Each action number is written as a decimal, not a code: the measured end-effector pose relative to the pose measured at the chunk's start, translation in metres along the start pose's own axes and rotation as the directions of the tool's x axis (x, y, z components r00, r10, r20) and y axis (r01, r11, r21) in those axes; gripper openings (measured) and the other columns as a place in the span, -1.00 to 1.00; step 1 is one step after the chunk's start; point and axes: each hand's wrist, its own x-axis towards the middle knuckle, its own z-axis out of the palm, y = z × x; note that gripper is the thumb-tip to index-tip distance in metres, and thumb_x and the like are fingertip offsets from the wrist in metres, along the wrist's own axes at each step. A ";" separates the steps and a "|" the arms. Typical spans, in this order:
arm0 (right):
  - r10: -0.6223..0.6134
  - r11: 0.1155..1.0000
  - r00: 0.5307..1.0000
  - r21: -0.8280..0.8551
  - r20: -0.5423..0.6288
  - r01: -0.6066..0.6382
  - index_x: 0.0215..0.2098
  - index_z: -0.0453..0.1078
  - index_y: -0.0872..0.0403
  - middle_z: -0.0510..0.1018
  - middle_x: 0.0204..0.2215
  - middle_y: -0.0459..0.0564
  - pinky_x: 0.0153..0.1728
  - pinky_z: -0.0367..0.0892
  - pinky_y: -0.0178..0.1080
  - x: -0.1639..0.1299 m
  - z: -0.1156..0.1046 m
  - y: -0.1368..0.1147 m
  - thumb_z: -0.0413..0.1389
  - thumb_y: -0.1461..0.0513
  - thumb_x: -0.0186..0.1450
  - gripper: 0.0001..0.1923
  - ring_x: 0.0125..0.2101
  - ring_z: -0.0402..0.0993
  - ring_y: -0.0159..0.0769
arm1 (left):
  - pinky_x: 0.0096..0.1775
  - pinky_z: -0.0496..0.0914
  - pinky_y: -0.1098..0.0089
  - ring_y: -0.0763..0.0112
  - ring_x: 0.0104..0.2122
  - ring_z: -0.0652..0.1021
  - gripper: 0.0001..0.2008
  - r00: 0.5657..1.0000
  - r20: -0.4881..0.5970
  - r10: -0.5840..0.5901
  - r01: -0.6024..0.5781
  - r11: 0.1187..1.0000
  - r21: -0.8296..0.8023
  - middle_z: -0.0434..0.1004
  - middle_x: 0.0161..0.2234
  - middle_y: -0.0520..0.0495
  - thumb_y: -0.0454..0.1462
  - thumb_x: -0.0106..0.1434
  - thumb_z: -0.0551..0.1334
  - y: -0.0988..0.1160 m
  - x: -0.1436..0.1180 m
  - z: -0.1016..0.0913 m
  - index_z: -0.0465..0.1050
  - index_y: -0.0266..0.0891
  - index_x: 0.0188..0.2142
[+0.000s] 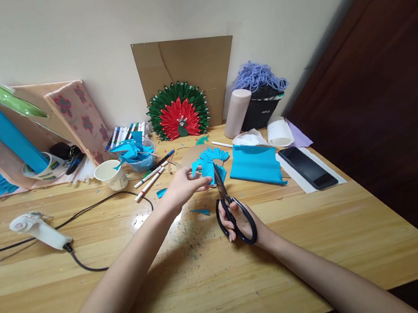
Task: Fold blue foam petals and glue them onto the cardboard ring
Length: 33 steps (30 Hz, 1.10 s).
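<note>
My left hand [187, 184] pinches a piece of blue crepe paper [207, 165] whose far side is cut into a curved fringe of petals. In my right hand [241, 218] is a pair of black-handled scissors [221, 186], with fingers through the loops. The blades point away from me and meet the blue paper near its right side. Blue paper scraps [201, 211] lie on the table below. Just right of the scissors rests a folded sheet of blue crepe paper [255, 163].
A white glue gun [40, 230] with a black cord lies at left. Behind stand a paper cup [111, 175], markers [151, 182], a tub of blue scraps [141, 160] and a red-green peacock craft [179, 113] before cardboard [185, 64]. A phone [307, 166] lies at right.
</note>
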 end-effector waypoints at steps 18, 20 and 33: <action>0.010 0.962 0.996 -0.273 0.085 0.014 -0.49 0.14 0.08 0.13 -0.76 -0.30 -0.83 0.11 -0.48 -0.012 0.013 -0.015 -0.01 -0.36 -0.13 -0.31 -0.82 0.12 -0.57 | -0.31 0.41 0.39 0.49 -0.50 0.50 -0.67 0.963 -0.199 0.182 -0.180 0.983 0.028 0.44 -0.55 0.05 -0.37 0.02 0.30 0.009 0.003 -0.010 0.35 -0.40 -0.19; 0.004 0.966 0.994 -0.258 0.111 0.025 -0.47 0.16 0.09 0.15 -0.75 -0.29 -0.79 0.16 -0.45 -0.012 0.012 -0.012 -0.07 -0.38 -0.12 -0.27 -0.80 0.15 -0.56 | -0.32 0.41 0.40 0.50 -0.51 0.50 -0.67 0.962 -0.200 0.185 -0.183 0.983 0.025 0.43 -0.56 0.07 -0.38 0.02 0.30 0.007 0.003 -0.009 0.34 -0.39 -0.19; -0.026 0.990 0.995 -0.139 0.094 0.039 -0.47 0.18 0.09 0.20 -0.76 -0.28 -0.76 0.20 -0.43 -0.009 0.007 -0.004 -0.09 -0.39 -0.13 -0.26 -0.82 0.20 -0.53 | -0.35 0.42 0.42 0.50 -0.54 0.52 -0.64 0.968 -0.162 0.191 -0.192 0.981 0.011 0.43 -0.60 0.10 -0.42 -0.01 0.33 0.001 0.001 -0.003 0.32 -0.40 -0.20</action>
